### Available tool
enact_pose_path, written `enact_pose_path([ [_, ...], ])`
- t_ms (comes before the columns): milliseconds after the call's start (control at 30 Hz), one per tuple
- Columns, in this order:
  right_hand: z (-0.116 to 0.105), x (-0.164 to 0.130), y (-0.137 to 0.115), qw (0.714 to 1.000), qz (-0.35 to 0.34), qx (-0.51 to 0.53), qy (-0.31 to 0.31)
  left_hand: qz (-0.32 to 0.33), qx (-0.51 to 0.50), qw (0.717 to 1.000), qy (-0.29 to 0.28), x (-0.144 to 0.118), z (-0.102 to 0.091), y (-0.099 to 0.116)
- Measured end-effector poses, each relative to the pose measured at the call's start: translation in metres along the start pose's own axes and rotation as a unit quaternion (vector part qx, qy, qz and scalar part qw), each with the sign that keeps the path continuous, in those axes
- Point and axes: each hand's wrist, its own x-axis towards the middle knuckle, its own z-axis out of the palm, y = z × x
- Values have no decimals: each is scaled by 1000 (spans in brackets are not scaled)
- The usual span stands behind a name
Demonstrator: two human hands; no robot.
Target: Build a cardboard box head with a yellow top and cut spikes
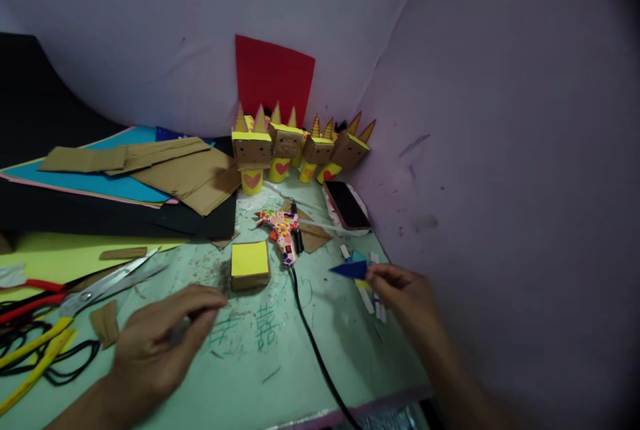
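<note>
My right hand [407, 297] pinches a small blue paper triangle [350, 269] above the right part of the green table [280, 377]. My left hand [160, 340] rests palm down on the table at the lower left, fingers curled near a small object I cannot make out. A cardboard box with a yellow top [249, 265] sits between the hands, just beyond my left fingers. A decorated glue gun [284, 230] lies behind the box, its black cord [315, 343] trailing toward the front edge.
Several cardboard figures with yellow horns [295, 147] stand at the back by a red sheet [274, 80]. A phone [347, 205] lies at right. Scissors [107, 283], cardboard pieces [180, 170] and coloured paper [75, 180] lie at left. A wall stands close on the right.
</note>
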Motion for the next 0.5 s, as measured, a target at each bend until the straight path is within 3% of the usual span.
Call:
enact_pose_path([
  [100,25,-23,-16,971,59,165,-163,-130,-98,974,-159,1,16,22],
  [167,43,-36,-28,946,76,220,-224,-190,-159,932,-266,5,25,31],
  [200,51,-41,-33,937,82,236,-243,-213,-177,916,-291,7,27,33],
  [367,66,-51,-35,921,60,248,-295,-264,-223,892,-291,9,21,20],
  [433,59,-47,-26,933,22,200,-297,-259,-226,899,-272,7,15,10],
  [500,45,-39,-15,958,-18,135,-253,-254,-224,906,-253,5,13,1],
])
